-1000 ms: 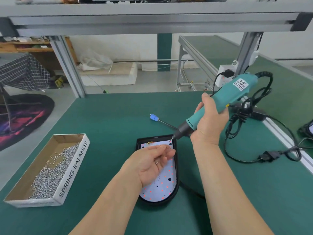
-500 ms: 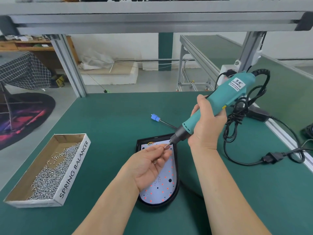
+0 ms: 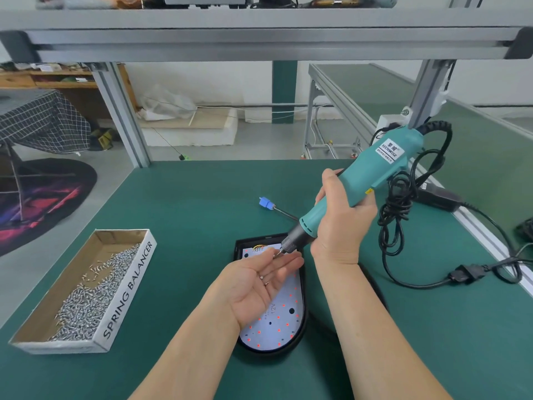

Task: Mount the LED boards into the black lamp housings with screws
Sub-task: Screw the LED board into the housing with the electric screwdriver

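Green bench [image 3: 187, 212], left hand [image 3: 259, 287] palm up, fingers straight, hiding half the LED board [image 3: 277, 324], right hand [image 3: 340, 226] fingers wrapped round screwdriver [image 3: 372, 174], tip indistinct.

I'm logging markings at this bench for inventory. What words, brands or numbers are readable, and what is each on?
"SPRING BALANCER": side wall of the cardboard box.
"KEENWISE": white label on the electric screwdriver; characters above and the line beneath are too blurred to read.
"12V": LED board; small print beside it is too small to read.
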The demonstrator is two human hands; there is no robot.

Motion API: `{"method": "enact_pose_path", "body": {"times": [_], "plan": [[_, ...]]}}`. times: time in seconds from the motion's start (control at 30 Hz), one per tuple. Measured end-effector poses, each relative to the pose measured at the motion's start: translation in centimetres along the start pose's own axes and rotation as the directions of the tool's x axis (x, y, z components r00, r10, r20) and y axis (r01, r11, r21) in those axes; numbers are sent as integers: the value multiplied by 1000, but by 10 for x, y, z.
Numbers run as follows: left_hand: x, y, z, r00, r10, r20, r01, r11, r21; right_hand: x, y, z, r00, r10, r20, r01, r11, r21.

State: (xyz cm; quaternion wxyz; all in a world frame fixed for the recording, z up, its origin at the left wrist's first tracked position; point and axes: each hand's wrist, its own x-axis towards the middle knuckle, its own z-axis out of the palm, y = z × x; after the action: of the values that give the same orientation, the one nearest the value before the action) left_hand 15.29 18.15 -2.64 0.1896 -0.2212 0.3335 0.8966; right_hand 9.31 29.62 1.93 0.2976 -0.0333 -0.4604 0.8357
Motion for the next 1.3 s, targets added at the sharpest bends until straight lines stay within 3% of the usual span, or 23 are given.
{"method": "enact_pose_path", "body": {"times": [0.77, 1.3], "plan": [[-2, 1, 5, 996, 15, -83, -16, 1000, -3, 1, 0, 0, 997, -74, -23, 74, 997, -17], [-7, -2, 14, 987, 42, -156, -48, 998, -35, -13, -5, 4, 978, -192, 80, 199, 976, -87]]}}
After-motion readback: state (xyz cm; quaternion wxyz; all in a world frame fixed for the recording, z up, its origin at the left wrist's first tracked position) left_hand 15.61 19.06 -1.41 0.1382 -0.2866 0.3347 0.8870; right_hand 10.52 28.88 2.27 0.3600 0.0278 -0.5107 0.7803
